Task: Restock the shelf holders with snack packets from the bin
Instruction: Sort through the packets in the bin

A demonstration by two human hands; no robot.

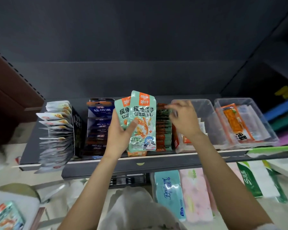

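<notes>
Head view: left hand (121, 130) grips two mint-green snack packets (140, 120) upright, long axis vertical, fingers curled around their lower halves. Just right, the right hand (184, 118) pinches the tops of the packets standing in the row (163, 127) on the shelf (106, 165), nearer the gap.
</notes>
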